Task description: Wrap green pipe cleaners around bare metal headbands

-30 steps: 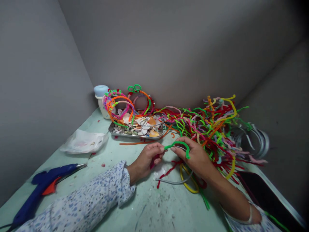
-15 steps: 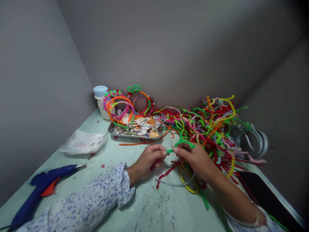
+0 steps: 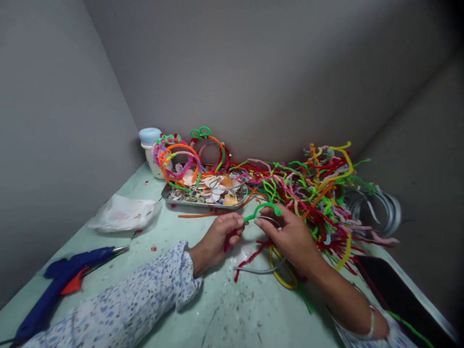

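My left hand (image 3: pixel 219 239) is closed, thumb and forefinger pinching a bright green pipe cleaner (image 3: pixel 266 205) where it meets a thin grey headband (image 3: pixel 258 271). Some magenta fuzz shows under those fingers. The green free end arches to the right and hooks down by my right hand (image 3: pixel 290 237). My right hand's thumb and fingers curl loosely around the pipe cleaner and a grey stretch of the band; its far fingertips are hidden. The headband's bare end lies low over the table, beside a dark red pipe cleaner (image 3: pixel 250 258) and a yellow loop (image 3: pixel 284 280).
Behind my hands stands a metal tray (image 3: pixel 203 205) of shells, with colourful wrapped headbands (image 3: pixel 177 150) on it. A tangled pipe cleaner pile (image 3: pixel 308 188) spreads right, near bare headbands (image 3: pixel 389 212) and a black phone (image 3: pixel 402 299). Leftward lie a plastic bag (image 3: pixel 125 212) and blue glue gun (image 3: pixel 58 285).
The green pipe cleaner's free end has shifted left and slightly down. My right hand has moved left with it, its thumb and forefinger now farther apart. My left hand keeps its pinch.
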`<state>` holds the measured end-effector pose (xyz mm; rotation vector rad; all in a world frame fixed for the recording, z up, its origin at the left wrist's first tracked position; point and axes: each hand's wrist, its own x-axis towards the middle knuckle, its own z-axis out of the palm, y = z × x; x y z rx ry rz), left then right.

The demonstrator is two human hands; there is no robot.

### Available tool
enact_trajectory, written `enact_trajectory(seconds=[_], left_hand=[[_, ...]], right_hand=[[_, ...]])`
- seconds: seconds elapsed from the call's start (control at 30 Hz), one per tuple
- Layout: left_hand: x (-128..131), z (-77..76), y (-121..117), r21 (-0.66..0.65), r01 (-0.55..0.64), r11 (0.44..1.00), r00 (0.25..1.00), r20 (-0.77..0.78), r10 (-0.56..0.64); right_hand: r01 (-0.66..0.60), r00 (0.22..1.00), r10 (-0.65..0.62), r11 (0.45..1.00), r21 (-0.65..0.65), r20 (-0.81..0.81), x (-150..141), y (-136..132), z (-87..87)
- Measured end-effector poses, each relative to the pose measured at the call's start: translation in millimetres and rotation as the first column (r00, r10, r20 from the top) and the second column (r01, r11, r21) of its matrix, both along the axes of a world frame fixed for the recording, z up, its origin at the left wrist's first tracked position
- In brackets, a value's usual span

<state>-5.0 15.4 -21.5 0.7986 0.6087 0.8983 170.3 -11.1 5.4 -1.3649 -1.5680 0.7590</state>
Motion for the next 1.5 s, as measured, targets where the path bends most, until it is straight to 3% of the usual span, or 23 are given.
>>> enact_trajectory(seconds=[0.2,0.4,0.73,1.5], left_hand=[[0.1,0.0,0.5,-0.026,-0.003,1.000,1.000,0.013,0.003],[0.9,0.0,-0.9,-0.014,-0.011,1.000,1.000,0.011,0.011],[1.3,-1.1,-1.4,-0.010,0.000,1.000,1.000,0.027,0.000],[1.1,-0.9,-1.4,0.017,0.000,1.000,1.000,-0.016,0.001]], right_hand=[[-0.053,0.974,-0.017,0.951,0.303,0.224,0.9,0.0,-8.7],[-0.072,0.964,-0.039,0.914,0.400,0.263,1.1,1.1,-10.2],[-0.087,0.931,-0.082,0.896,0.435,0.355,1.1,-1.9,-9.4],[-0.120,0.936,-0.048,0.888,0.444,0.348,-0.1,-1.0,-4.7]])
